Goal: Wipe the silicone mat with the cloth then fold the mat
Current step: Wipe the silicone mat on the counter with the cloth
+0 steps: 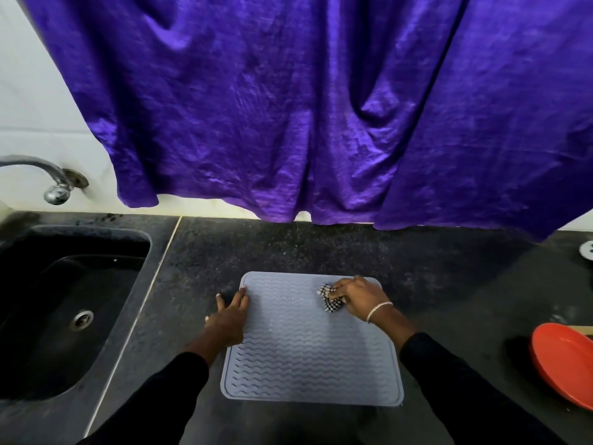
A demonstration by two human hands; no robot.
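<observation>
A grey silicone mat [305, 348] with wavy ridges lies flat on the dark stone counter [288, 248]. My left hand [229, 317] rests flat on the mat's left edge, fingers straight, some of them on the counter. My right hand [359, 295] grips a crumpled black-and-white checked cloth [330, 301] and presses it on the mat near its far right corner. A silver bracelet is on my right wrist.
A black sink [73, 303] with a metal tap [54, 181] lies to the left. A purple curtain [305, 107] hangs over the counter's back edge. An orange-red bowl [561, 364] sits at the right edge, and a white round item [587, 250] at the far right.
</observation>
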